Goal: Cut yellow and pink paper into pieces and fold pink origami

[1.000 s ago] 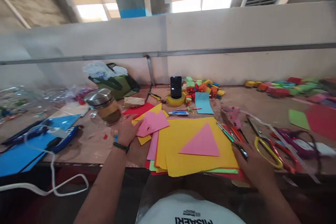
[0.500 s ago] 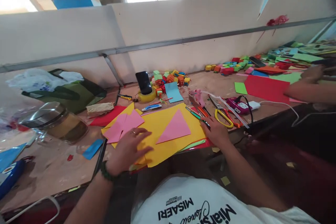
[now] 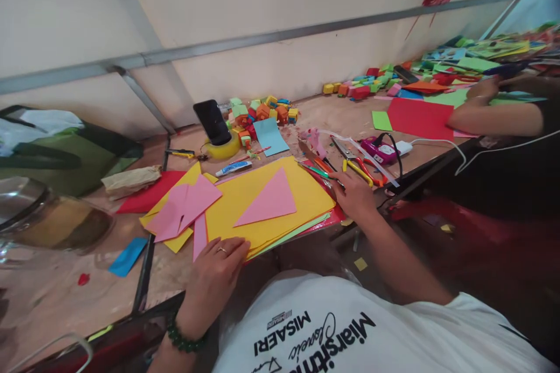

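Observation:
A stack of yellow paper sheets lies at the table's front, with green and red sheets showing under its right edge. On top rests a pink paper triangle. My left hand, wearing a ring, has its fingers pressed together on the stack's front left corner; its thumb is hidden. At the right edge my right hand lies with fingers stretched out, fingertips over the end of a green-handled tool. Beside it are scissors with yellow handles. Folded pink paper pieces lie left of the stack.
A phone leans in a yellow tape roll. Behind are small coloured paper cubes. A glue tube and a pink glue gun lie nearby. A glass jar stands left; a co-worker's arm is right.
My left hand has moved from spread over the yellow sheets to their front corner, its fingers drawn together. The sheets' left edge now lies straighter, showing a pink strip. The view has shifted.

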`<state>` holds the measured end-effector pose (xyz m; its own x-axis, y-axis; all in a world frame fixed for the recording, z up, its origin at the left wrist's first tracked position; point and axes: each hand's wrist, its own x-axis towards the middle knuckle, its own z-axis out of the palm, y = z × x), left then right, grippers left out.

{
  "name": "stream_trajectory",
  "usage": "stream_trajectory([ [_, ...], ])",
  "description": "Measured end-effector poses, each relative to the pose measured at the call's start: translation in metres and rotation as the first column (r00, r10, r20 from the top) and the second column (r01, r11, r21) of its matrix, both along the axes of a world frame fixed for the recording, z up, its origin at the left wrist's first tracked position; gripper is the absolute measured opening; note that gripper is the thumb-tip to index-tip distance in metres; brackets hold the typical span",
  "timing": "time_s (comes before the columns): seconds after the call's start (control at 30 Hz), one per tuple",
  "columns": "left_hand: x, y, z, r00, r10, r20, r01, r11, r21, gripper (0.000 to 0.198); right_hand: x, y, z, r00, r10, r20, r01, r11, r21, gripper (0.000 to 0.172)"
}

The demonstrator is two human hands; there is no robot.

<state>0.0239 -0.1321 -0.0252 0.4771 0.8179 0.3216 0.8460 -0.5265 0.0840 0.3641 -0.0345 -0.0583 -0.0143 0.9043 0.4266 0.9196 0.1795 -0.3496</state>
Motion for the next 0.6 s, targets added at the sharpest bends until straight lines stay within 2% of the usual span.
stream_trajectory([
  [0.1,-0.011,-0.003,-0.001,1.0,0.029,0.0,-0.029,0.999,0.038,0.03,-0.007,-0.003,0.003,0.996,-0.015,0.086,0.019,0.999,-0.035,0.024],
  [0.2,-0.016,-0.004,-0.003,0.999,0.044,0.021,-0.044,0.998,0.033,0.029,-0.021,-0.01,0.018,0.993,0.043,0.108,-0.04,0.999,-0.031,0.023],
  [0.27,-0.017,-0.004,-0.004,0.998,0.047,0.038,-0.047,0.999,0.018,0.028,-0.035,-0.016,0.031,0.98,0.173,0.099,-0.17,0.985,-0.038,0.024],
  [0.37,-0.018,-0.004,-0.003,0.998,0.053,0.033,-0.053,0.999,-0.015,0.028,-0.061,-0.022,0.043,0.883,0.461,0.084,-0.454,0.886,-0.091,0.031],
  [0.47,-0.019,0.001,0.005,0.997,0.066,-0.037,-0.069,0.994,-0.089,0.025,-0.082,-0.02,0.039,0.786,0.606,0.122,-0.588,0.794,-0.158,0.031],
  [0.6,-0.007,0.02,0.019,0.99,0.053,-0.127,-0.071,0.987,-0.142,0.02,-0.092,-0.012,0.023,0.731,0.616,0.294,-0.571,0.788,-0.231,0.012],
])
